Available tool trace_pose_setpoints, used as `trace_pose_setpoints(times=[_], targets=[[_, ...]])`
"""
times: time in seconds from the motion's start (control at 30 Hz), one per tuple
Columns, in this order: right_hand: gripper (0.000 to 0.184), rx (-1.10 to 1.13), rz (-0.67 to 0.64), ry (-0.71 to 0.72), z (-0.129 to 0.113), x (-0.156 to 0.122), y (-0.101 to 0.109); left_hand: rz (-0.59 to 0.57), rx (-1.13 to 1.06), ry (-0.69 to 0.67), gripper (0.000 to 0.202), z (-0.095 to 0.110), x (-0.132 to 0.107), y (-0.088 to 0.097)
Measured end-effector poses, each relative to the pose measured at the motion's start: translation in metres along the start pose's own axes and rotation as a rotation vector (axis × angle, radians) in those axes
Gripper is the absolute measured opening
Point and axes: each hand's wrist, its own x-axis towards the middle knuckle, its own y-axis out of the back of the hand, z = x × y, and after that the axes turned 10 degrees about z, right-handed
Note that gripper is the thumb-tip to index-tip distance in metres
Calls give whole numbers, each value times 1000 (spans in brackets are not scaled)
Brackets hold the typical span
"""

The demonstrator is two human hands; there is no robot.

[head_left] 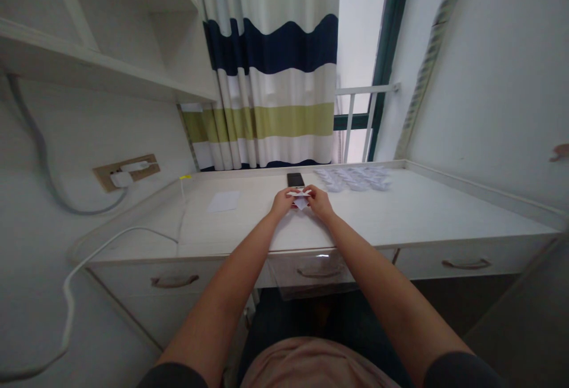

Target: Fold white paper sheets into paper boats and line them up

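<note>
Both hands meet over the middle of the white desk, a little above its top. My left hand [283, 201] has its fingers closed on the left side of a small folded piece of white paper [301, 202]. Opposite it, my right hand [319, 201] pinches the paper's right side. A pointed flap of the paper hangs down between the hands, and a bit of red shows at its lower edge. Just beyond the fingers lies a dark phone [295, 179]. Fingertips cover part of the folds.
Several folded white paper pieces [353, 178] lie in rows at the back right of the desk [444, 210]. A flat stack of white paper [224, 201] is on the left. A white cable [128, 229] crosses the left edge. A curtain [271, 92] hangs behind; drawers [466, 263] are below.
</note>
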Motion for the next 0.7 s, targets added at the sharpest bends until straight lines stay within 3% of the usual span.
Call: trace_pose_setpoints(times=[0.23, 0.7], targets=[[23, 30, 85, -18, 6, 2, -1, -94, -47, -4, 25, 5, -4, 3], [22, 263, 68, -13, 8, 6, -4, -97, -255, 125, 21, 11, -4, 9]])
